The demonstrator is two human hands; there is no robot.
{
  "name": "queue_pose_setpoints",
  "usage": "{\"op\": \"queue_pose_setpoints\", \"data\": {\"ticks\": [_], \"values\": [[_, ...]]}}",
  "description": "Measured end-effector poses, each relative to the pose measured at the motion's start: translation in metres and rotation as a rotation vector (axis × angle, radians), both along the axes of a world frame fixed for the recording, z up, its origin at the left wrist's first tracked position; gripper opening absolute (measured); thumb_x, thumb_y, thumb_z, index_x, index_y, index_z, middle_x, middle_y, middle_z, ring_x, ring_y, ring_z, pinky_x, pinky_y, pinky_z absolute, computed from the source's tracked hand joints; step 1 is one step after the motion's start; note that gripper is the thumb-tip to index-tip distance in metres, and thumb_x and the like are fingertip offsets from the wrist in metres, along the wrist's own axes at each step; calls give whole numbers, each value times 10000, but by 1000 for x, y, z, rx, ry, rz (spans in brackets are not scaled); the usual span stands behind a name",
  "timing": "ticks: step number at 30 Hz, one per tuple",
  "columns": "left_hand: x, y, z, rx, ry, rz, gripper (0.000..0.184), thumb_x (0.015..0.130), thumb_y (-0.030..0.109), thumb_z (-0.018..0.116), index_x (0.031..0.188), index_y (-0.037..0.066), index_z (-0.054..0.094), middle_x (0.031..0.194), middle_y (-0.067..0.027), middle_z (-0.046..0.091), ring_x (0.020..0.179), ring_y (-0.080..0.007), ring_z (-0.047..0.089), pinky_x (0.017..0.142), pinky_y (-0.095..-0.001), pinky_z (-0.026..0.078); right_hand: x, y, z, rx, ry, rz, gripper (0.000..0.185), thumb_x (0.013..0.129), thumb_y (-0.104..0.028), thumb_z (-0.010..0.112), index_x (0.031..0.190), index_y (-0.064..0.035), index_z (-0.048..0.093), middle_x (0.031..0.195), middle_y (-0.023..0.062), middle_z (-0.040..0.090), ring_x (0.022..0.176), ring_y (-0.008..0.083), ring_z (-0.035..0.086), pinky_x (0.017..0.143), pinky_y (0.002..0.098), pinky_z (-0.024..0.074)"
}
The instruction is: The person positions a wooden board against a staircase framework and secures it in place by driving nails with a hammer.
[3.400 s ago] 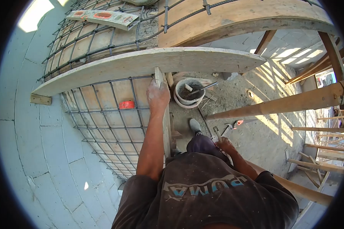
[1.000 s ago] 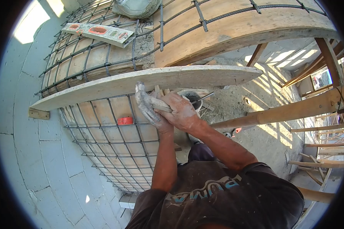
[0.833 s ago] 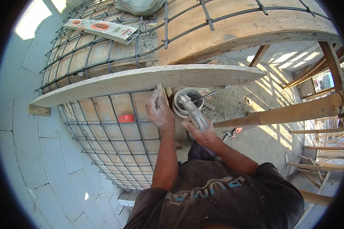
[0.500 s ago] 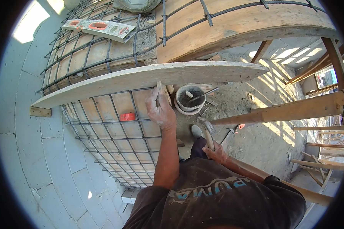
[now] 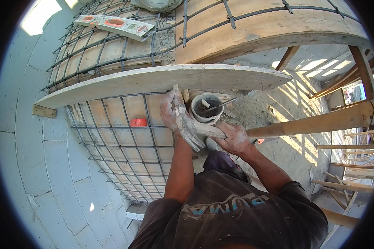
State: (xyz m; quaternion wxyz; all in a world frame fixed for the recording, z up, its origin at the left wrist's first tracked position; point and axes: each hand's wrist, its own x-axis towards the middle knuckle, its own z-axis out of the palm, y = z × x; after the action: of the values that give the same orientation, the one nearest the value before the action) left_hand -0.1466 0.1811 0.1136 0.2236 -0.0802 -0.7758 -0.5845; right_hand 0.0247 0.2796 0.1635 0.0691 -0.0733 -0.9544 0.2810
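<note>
The likeliest mishap is a struck hand: the right hand (image 5: 234, 139) is wrapped around the end of the handle of a claw hammer (image 5: 190, 132), whose head overlaps the left hand (image 5: 168, 112) and wrist in the view, so a swing from here could catch knuckles; whether it touches them, I cannot tell. The left hand is closed about a narrow wooden strip (image 5: 175, 86), its tip at the lower edge of a long curved board (image 5: 162, 81); a loose pinch could let the strip tilt or slip. A knock to the board might also jar it out of line. The red object (image 5: 138, 122) at the rebar grid (image 5: 116, 127) could drop if jolted. Beyond the hands, a bucket (image 5: 207, 120) with a rod in it stands on the dusty, sun-striped floor (image 5: 257, 103); grey block walling (image 5: 50, 166) rises on the left, and a thick wooden pole (image 5: 311, 123) slants across the right.
</note>
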Motion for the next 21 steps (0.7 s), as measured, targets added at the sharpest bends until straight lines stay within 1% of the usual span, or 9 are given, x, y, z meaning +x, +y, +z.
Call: {"op": "queue_pose_setpoints", "data": {"ticks": [4, 6, 9, 12, 13, 15, 17, 18, 21], "values": [[-2, -4, -6, -10, -11, -49, 205, 943, 176, 661, 1085, 31, 688, 1013, -144, 681, 939, -276, 652, 843, -383, 516, -13, 10, 16, 97, 11, 97, 269, 852, -296, 688, 1015, -104, 594, 902, 118, 667, 860, 333, 676, 714, 454, 543], [-1, -1, -9, 1, -49, -34, 219, 949, 176, 651, 1110, 29, 674, 1027, -154, 674, 947, -286, 649, 839, -386, 517, -17, 12, 14, 143, -59, 29, 285, 838, -299, 694, 1019, -108, 585, 901, 112, 670, 853, 326, 678, 709, 444, 546], [-8, -6, -26, -250, 192, -13, 226, 955, 186, 643, 1113, 28, 670, 1061, -165, 662, 961, -290, 644, 847, -387, 512, -19, 11, 16, 186, -133, -24, 300, 830, -302, 695, 1031, -119, 569, 914, 108, 672, 853, 322, 678, 712, 441, 548], [-4, 0, -18, 20, 14, -43, 205, 958, 156, 630, 1119, 36, 670, 1084, -160, 654, 968, -294, 638, 835, -389, 518, -16, 13, 21, 144, -55, 57, 296, 839, -299, 684, 1041, -127, 552, 927, 115, 673, 864, 331, 677, 730, 449, 545], [-3, -1, -10, 6, 5, -53, 202, 958, 151, 628, 1119, 38, 669, 1079, -156, 655, 965, -295, 638, 834, -394, 518, -15, 14, 22, 117, -5, 100, 293, 844, -297, 679, 1044, -129, 547, 931, 118, 673, 868, 335, 676, 737, 453, 544], [1, -5, 4, -24, -17, -76, 196, 957, 140, 622, 1118, 40, 669, 1070, -148, 658, 960, -298, 636, 831, -405, 519, -17, 13, 22, 146, -97, 64, 287, 848, -296, 681, 1035, -125, 547, 935, 119, 672, 875, 341, 675, 741, 462, 540], [-6, -5, -25, -161, 144, -39, 197, 956, 141, 618, 1114, 34, 666, 1065, -144, 659, 962, -299, 635, 848, -415, 513, -19, 11, 22, 163, -156, 15, 287, 843, -290, 688, 1027, -119, 547, 937, 118, 671, 879, 343, 674, 740, 466, 538], [-10, -5, -27, -227, 226, -21, 198, 956, 142, 615, 1113, 31, 664, 1063, -142, 659, 963, -299, 634, 857, -421, 510, -19, 9, 22, 167, -170, -16, 290, 837, -284, 693, 1023, -116, 546, 937, 118, 670, 880, 342, 674, 738, 465, 538], [-10, -5, -26, -175, 249, -34, 207, 949, 158, 629, 1107, 28, 662, 1055, -142, 661, 958, -295, 634, 867, -426, 508, -17, 7, 20, 155, -153, -21, 298, 832, -284, 698, 1020, -107, 548, 942, 124, 668, 885, 343, 672, 737, 466, 537]]}}
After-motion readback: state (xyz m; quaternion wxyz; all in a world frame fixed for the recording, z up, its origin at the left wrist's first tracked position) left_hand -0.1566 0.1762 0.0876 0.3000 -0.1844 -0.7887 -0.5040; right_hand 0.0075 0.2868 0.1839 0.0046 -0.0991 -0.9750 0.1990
